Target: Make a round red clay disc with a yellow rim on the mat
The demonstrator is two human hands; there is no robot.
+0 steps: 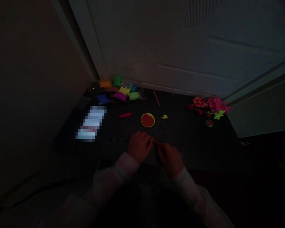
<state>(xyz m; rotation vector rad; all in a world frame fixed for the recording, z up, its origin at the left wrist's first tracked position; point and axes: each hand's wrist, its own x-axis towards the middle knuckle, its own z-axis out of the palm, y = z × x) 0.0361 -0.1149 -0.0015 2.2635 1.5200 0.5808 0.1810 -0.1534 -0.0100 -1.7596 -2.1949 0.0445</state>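
My left hand [140, 146] is closed, with a small light-green piece [151, 139], probably modelling clay, pinched at its fingertips. A thin reddish stick [154, 139] is gripped in my right hand [171, 158], and its tip meets the green piece. Just beyond my hands lies a flat orange disc [147, 120] with a yellow rim around it. To the right of the disc sits a small yellow lump [164, 117]. The dim light hides the finer detail of my fingers.
Packets of coloured clay [120, 96] crowd the back left of the dark table [123, 131]. A bright pixelated screen [91, 123] lies left, near a red tool [125, 115]. Another thin stick [156, 98] lies behind. Colourful clay shapes [216, 105] fill the back right.
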